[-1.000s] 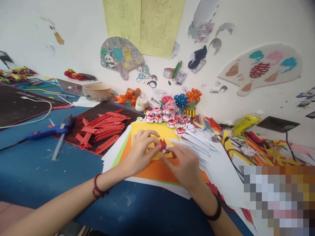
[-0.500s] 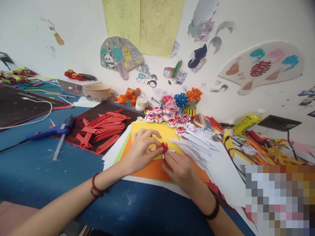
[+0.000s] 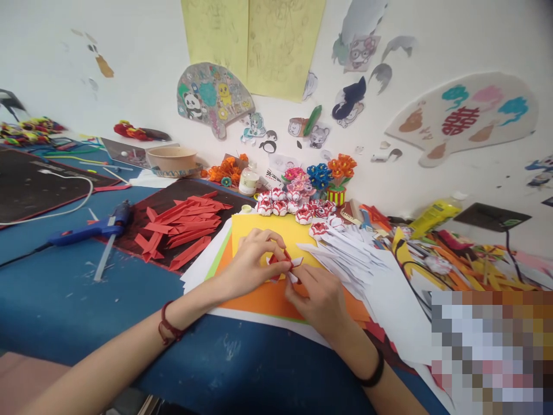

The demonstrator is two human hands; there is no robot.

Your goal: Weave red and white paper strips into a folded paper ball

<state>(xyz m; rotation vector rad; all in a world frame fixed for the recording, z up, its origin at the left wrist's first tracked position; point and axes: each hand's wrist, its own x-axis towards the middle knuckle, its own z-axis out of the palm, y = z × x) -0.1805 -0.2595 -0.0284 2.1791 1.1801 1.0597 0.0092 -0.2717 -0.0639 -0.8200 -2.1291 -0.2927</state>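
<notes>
Between my fingertips is a small red and white folded-paper flower (image 3: pixel 296 263), partly covered by the fingers. My left hand (image 3: pixel 254 259) pinches it from the left, thumb and fingers at its red part. From the right, my right hand (image 3: pixel 317 294) grips its lower right side with closed fingers. Both hands are above yellow paper (image 3: pixel 246 226) and orange paper (image 3: pixel 254 302). Just behind stand several finished-looking red and white paper flowers (image 3: pixel 303 215). White folded paper strips (image 3: pixel 345 253) are heaped right of my right hand.
Red folded strips (image 3: pixel 185 225) lie on a dark mat at the left, beside a blue glue gun (image 3: pixel 90 229). A bowl (image 3: pixel 171 160), a small bottle (image 3: pixel 249 180) and flower bundles (image 3: pixel 319 177) stand near the wall. Coloured paper scraps (image 3: pixel 466 262) and a yellow bottle (image 3: pixel 436 216) crowd the right.
The paper flower has turned between my fingers, showing its white tips differently. My left fingers have shifted slightly right over it. The view has moved very slightly.
</notes>
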